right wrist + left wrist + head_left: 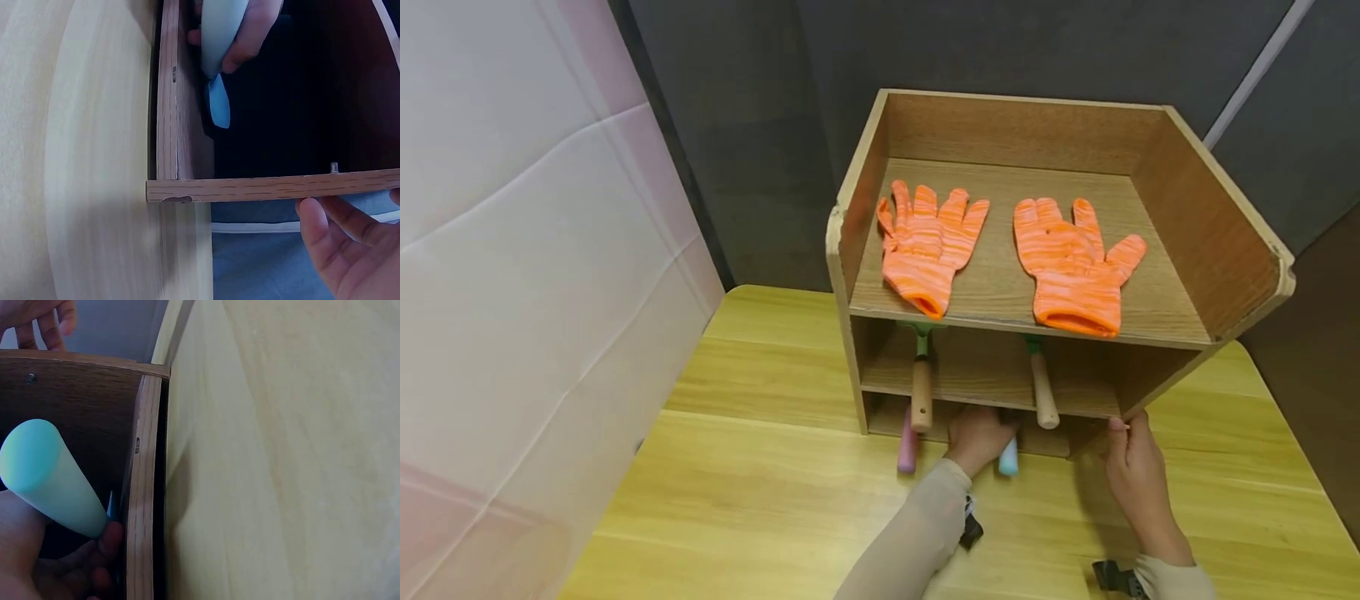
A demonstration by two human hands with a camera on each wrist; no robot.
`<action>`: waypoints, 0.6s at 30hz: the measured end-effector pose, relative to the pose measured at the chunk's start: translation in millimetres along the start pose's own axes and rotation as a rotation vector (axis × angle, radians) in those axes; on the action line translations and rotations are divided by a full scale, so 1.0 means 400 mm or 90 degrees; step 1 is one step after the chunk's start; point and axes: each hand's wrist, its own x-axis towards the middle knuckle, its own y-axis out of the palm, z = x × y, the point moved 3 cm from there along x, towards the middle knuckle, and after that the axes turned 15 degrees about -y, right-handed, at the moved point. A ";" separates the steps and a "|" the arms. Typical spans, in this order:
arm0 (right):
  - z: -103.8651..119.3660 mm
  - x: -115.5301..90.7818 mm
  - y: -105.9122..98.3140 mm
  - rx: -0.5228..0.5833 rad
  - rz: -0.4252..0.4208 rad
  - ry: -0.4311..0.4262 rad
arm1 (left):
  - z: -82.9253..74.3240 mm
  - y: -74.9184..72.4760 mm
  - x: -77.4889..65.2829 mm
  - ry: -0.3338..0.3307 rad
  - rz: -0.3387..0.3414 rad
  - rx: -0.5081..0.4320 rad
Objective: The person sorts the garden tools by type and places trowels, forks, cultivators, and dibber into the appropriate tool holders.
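Note:
My left hand (979,437) reaches into the bottom compartment of a wooden shelf unit (1015,125). Its fingers grip a tool with a pale blue handle (56,481); a narrow blue blade (219,103) shows beyond the handle in the right wrist view. To its left, a pink handle (907,446) pokes out of the same compartment. At the unit's lower right, my right hand (1138,479) touches the outer face of the side panel (281,186), fingertips right at its front edge.
Two orange gloves (928,246) (1075,267) lie on the top shelf. Two green tools with wooden handles (922,396) (1043,392) jut from the middle compartment. The unit stands on a yellow wood-grain table (737,467), with a pale wall panel (512,250) at left and a dark one (737,150) behind.

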 end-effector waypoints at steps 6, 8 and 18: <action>0.000 -0.002 -0.001 -0.005 0.001 0.005 | -0.003 0.009 0.002 0.017 -0.021 0.031; 0.000 -0.001 -0.002 -0.005 -0.003 0.008 | -0.004 0.011 0.002 0.018 -0.028 0.035; 0.003 -0.003 0.003 -0.024 -0.013 0.002 | -0.002 0.016 0.004 0.015 -0.033 0.046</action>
